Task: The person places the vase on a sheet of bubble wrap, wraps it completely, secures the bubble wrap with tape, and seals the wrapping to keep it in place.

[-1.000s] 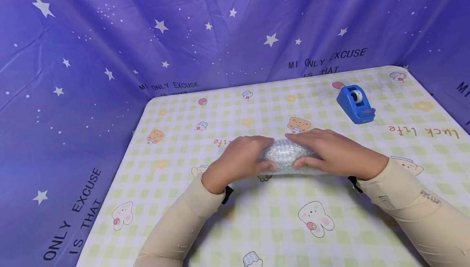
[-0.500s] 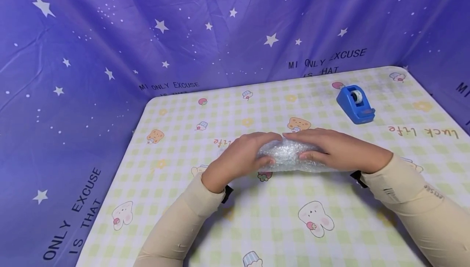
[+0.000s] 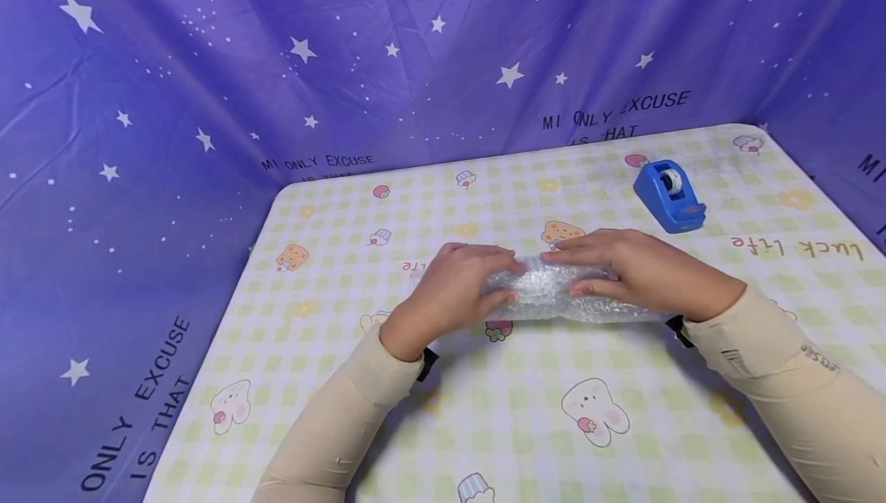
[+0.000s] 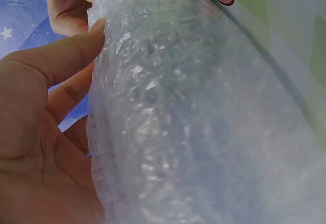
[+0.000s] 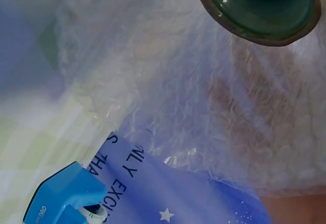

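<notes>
A roll of clear bubble wrap [image 3: 543, 288] lies sideways between both hands near the middle of the table. Inside it, the right wrist view shows the round mouth of a glossy green vessel [image 5: 257, 15] with a brown rim; the wrap hides its body. My left hand [image 3: 450, 291] grips the roll's left part, thumb on the near side and fingers over the far side. On the right part, my right hand [image 3: 637, 272] holds it the same way, its fingers showing blurred through the plastic in the right wrist view.
A blue tape dispenser [image 3: 670, 197] with a roll of tape stands at the back right. The table [image 3: 512, 418] wears a green checked cloth with cartoon prints. Purple starry curtains [image 3: 388, 95] hang behind it and along its sides.
My right hand has shifted slightly right along the bubble wrap, and more of the wrap shows beneath it. The roll has moved a little away from me. My left hand has barely moved.
</notes>
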The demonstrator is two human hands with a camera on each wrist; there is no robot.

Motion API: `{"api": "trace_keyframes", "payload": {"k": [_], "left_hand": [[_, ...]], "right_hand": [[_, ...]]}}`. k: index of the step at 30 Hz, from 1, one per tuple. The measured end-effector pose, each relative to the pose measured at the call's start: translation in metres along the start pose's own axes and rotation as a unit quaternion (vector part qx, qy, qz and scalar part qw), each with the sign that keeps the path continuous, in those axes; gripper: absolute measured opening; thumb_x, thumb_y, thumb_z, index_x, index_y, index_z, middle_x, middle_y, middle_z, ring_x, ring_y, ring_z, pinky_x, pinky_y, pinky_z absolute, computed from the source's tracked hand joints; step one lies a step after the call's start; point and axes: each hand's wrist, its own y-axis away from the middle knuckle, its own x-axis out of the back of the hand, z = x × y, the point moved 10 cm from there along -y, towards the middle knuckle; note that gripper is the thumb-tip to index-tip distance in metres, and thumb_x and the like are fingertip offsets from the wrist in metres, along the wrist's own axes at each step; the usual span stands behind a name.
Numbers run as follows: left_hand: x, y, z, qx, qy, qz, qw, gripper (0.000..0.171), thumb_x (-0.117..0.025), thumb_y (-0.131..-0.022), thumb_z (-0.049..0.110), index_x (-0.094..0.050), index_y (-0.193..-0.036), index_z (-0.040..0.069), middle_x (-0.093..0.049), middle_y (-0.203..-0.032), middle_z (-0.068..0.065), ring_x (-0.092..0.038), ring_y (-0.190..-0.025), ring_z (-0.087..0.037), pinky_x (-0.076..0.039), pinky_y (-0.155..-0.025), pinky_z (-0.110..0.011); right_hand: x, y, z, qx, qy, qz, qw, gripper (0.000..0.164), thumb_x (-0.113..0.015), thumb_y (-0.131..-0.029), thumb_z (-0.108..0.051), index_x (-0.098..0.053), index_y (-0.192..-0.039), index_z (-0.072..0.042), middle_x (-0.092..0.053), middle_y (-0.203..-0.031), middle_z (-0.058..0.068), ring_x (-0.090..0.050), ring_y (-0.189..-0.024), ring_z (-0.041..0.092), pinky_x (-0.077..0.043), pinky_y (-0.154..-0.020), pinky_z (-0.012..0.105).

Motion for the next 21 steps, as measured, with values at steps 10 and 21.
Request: {"api": "trace_keyframes", "payload": {"k": [10, 21], "left_hand": [[-0.002, -0.002, 0.005, -0.032, 0.025, 0.008, 0.9991, 0.035, -0.076, -0.094, 0.028, -0.072, -0.127, 0.016, -0.074, -0.126, 0.001, -0.073, -0.106, -0.009, -0.055, -0.095, -0.028], [0.003, -0.001, 0.008, -0.078, 0.064, 0.036, 0.9942, 0.015, -0.077, -0.093, 0.02, -0.071, -0.107, 0.016, -0.077, -0.11, 0.006, -0.063, -0.072, -0.002, -0.051, -0.075, -0.022]], "right_hand": [[0.014, 0.002, -0.019, 0.084, 0.051, 0.062, 0.993, 0.052, -0.087, -0.083, -0.025, -0.071, -0.131, -0.036, -0.066, -0.141, -0.002, -0.069, -0.113, 0.016, -0.058, -0.084, 0.039], [0.017, 0.002, -0.043, 0.123, 0.101, 0.127, 0.979, 0.057, -0.091, -0.073, -0.043, -0.077, -0.123, -0.019, -0.069, -0.137, 0.006, -0.068, -0.118, 0.028, -0.054, -0.094, 0.051]]}}
